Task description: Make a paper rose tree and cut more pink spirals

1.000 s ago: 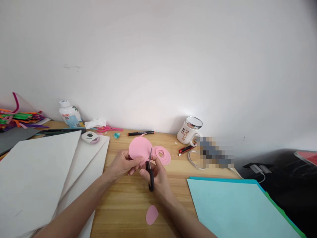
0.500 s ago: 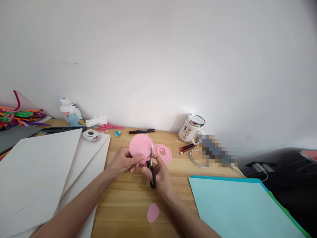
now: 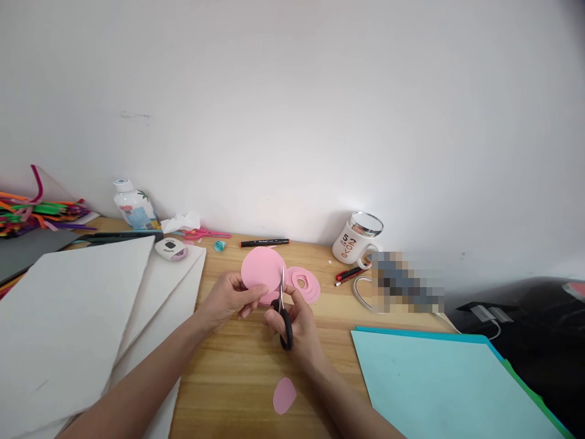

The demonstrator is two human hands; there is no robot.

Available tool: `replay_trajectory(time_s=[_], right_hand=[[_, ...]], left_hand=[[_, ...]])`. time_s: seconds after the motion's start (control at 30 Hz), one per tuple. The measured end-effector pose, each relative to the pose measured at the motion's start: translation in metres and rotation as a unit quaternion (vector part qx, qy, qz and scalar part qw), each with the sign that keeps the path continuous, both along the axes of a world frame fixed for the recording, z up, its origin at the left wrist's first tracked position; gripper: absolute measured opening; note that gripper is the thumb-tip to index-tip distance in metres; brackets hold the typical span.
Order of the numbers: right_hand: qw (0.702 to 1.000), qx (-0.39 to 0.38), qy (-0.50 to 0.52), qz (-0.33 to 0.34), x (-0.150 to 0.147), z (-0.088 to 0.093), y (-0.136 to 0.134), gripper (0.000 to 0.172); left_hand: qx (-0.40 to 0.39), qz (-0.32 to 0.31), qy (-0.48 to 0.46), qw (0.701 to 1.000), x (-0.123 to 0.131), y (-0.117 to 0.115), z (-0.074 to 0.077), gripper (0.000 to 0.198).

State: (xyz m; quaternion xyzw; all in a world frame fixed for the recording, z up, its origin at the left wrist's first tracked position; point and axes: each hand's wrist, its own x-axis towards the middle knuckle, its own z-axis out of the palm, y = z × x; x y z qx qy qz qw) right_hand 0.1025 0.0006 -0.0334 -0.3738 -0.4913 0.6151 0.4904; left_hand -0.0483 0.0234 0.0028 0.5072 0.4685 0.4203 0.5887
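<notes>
Between thumb and fingers, my left hand pinches the lower edge of a round pink paper disc. My right hand is closed on black-handled scissors, whose blades point up at the disc's right edge. Behind the right fingers, a stack of pink paper rings lies on the table. More pink paper shows below the disc, partly hidden by my hands. A small pink oval piece rests nearer to me.
White boards cover the left; light blue sheets lie at the right. Along the back are a bottle, pink scissors, a teal cap, a marker and a mug. Coloured pipe cleaners lie far left.
The whole view has shifted slightly, so things appear a little further right. Both hands keep their holds on the disc and the scissors, with almost no other movement.
</notes>
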Motion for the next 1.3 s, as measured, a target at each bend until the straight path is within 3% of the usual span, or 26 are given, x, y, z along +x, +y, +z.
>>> replay_trajectory(time_s=[0.53,0.83,1.3], right_hand=[[1.000,-0.004,0.006,0.001,-0.0007,0.0022,-0.0004,0.055],[0.999,0.002,0.051,0.019,-0.0016,-0.0005,-0.0005,0.052],[0.997,0.011,0.073,0.019,-0.0008,0.0024,0.0009,0.052]], left_hand=[[0.005,-0.020,-0.064,0.998,0.0009,0.0012,-0.0048,0.033],[-0.011,0.010,0.001,1.000,0.0020,0.0008,-0.0042,0.036],[0.000,-0.010,0.016,1.000,0.0002,0.0012,-0.0055,0.034]])
